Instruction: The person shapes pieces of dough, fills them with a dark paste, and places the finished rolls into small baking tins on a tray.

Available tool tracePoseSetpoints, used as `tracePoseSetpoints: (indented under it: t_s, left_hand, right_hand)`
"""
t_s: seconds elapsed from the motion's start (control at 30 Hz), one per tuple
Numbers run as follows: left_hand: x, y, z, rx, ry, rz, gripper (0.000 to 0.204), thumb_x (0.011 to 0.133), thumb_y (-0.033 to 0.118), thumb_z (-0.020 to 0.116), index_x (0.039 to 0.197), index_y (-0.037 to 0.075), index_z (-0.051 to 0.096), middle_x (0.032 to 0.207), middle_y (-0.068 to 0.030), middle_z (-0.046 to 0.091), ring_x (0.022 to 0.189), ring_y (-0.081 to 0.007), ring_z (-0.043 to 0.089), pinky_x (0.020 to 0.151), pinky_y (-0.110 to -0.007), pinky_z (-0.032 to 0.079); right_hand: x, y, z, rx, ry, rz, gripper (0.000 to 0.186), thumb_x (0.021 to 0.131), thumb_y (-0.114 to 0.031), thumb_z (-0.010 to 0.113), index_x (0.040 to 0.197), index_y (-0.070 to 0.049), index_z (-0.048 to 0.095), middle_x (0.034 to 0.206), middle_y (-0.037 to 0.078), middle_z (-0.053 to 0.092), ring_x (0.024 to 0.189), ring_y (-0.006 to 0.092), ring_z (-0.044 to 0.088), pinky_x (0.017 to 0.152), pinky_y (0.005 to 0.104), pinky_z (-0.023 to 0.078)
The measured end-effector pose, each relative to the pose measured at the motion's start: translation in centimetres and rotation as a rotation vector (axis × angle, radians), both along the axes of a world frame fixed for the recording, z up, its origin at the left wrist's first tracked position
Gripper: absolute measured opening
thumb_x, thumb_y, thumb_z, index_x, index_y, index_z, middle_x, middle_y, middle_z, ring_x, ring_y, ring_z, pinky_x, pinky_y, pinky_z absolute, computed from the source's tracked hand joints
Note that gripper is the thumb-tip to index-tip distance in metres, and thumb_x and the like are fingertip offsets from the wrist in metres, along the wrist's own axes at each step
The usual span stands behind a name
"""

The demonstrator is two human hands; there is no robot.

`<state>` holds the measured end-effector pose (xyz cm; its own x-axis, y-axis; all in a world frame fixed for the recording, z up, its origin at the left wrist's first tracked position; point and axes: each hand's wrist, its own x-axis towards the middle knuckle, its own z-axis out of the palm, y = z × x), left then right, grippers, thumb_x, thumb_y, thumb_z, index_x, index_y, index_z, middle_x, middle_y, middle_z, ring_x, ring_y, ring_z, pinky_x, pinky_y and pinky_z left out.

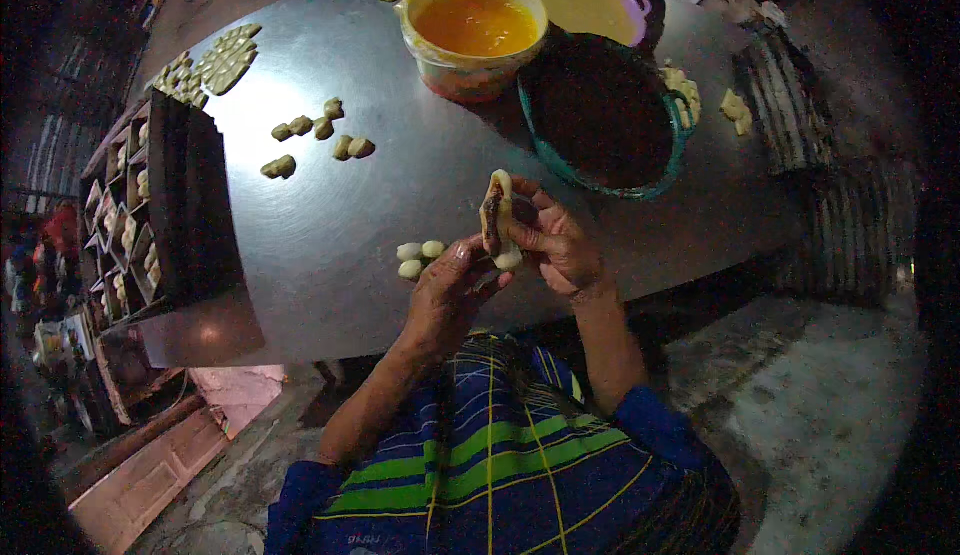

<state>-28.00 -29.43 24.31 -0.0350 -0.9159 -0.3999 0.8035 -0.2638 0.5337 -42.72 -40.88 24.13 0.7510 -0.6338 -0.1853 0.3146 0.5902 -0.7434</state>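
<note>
Between my two hands is a flattened piece of pale dough (pixel 503 187), held upright with a strip of dark brown filling (pixel 491 217) along it. My right hand (pixel 562 245) grips it from the right, thumb pressed against its side. My left hand (pixel 447 290) is closed at its lower end, fingers partly hidden. A pale rounded lump (pixel 508 257) shows between the hands; I cannot tell whether it is part of the same dough. Several small dough balls (pixel 433 249) lie on the table just beyond my left hand. A teal basin (pixel 612 193) of dark brown filling stands beyond my right hand.
On the metal table (pixel 330 215) stand a pot (pixel 460 80) of orange liquid and a purple basin (pixel 641 0) of pale yellow mixture. Filled dough lumps (pixel 323 129) lie left of centre, flat dough pieces (pixel 228 60) farther back. A dark wooden rack (pixel 190 200) borders the left side.
</note>
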Motion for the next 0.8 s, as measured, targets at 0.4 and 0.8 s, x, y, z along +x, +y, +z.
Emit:
tracePoseSetpoints:
  t_s: [0.4, 0.8]
  left_hand:
    - [4.4, 3.1, -1.5, 0.028, -0.026, 0.27, 0.027, 0.1, 0.034, 0.053, 0.11, 0.01, 0.051, 0.108, -0.0045, 0.058, 0.103, -0.016, 0.058, 0.092, -0.034, 0.049]
    - [10.2, 6.3, -0.1, -0.144, -0.675, 0.175, 0.017, 0.09, 0.009, 0.068, 0.104, 0.001, 0.064, 0.101, -0.0076, 0.064, 0.09, -0.0119, 0.061, 0.079, -0.029, 0.051]
  right_hand:
    - [3.1, 5.5, -6.0, -0.286, 0.194, -0.225, 0.045, 0.087, 0.001, 0.062, 0.129, -0.014, 0.055, 0.129, 0.007, 0.057, 0.116, 0.0193, 0.057, 0.094, 0.0344, 0.051]
    - [7.5, 7.0, -0.2, -1.655, 0.603, -0.016, 0.029, 0.076, 0.001, 0.073, 0.103, -0.009, 0.068, 0.109, 0.011, 0.064, 0.096, 0.0247, 0.066, 0.073, 0.0343, 0.057]
